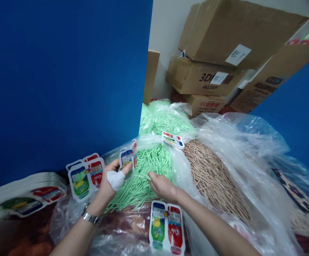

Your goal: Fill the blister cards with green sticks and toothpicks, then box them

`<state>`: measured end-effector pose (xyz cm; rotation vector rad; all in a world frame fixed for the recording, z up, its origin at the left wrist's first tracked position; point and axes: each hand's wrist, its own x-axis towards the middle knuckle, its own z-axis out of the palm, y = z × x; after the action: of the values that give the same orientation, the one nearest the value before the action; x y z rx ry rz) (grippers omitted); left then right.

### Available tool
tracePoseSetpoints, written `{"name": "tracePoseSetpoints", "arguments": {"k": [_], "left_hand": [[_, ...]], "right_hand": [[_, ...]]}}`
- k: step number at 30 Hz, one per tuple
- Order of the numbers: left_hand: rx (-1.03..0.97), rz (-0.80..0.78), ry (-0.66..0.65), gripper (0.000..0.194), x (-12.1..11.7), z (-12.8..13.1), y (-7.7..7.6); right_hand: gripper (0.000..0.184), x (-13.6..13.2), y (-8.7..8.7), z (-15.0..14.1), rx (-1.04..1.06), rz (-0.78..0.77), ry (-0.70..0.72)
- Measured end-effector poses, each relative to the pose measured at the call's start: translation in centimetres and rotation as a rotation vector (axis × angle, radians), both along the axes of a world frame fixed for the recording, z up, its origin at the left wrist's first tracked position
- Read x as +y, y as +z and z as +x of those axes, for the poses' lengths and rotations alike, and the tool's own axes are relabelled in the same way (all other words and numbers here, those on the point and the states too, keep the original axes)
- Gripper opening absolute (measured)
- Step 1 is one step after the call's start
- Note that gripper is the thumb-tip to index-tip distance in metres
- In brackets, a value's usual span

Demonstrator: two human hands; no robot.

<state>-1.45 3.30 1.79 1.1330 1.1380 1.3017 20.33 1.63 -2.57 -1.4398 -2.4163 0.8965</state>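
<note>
My left hand, with white tape at the thumb and a watch on the wrist, grips a printed package shaped like paired drink bottles. My right hand pinches a few thin green sticks just beside it. Under both hands a clear plastic bag lies open, full of loose green sticks. Toward me lies another bottle-shaped package with Sprite and Cola prints. More such packages rest left of my left hand, one showing sticks through its windows.
Brown sticks fill a plastic bag on the right. A single package lies between the bags. Stacked packages stand at far left. Behind are cardboard boxes and a blue partition.
</note>
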Motion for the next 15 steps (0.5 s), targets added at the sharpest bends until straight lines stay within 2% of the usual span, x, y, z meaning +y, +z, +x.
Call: {"name": "tracePoseSetpoints", "arguments": {"k": [4, 10, 13, 15], "left_hand": [[-0.023, 0.050, 0.026, 0.027, 0.5, 0.7, 0.6], [0.291, 0.176, 0.150, 0.020, 1.3, 1.8, -0.3], [0.345, 0.213, 0.101, 0.024, 1.1, 3.0, -0.6], [0.372, 0.250, 0.038, 0.023, 0.6, 3.9, -0.6]], "right_hand": [[0.025, -0.1, 0.5, 0.6, 0.217, -0.247, -0.075], [0.042, -2.3, 0.5, 1.3, 0.549, -0.675, -0.085], [0.042, -3.0, 0.7, 1.1, 0.826, -0.985, -0.156], [0.039, -3.2, 1.0, 0.7, 0.911, -1.064, -0.175]]}}
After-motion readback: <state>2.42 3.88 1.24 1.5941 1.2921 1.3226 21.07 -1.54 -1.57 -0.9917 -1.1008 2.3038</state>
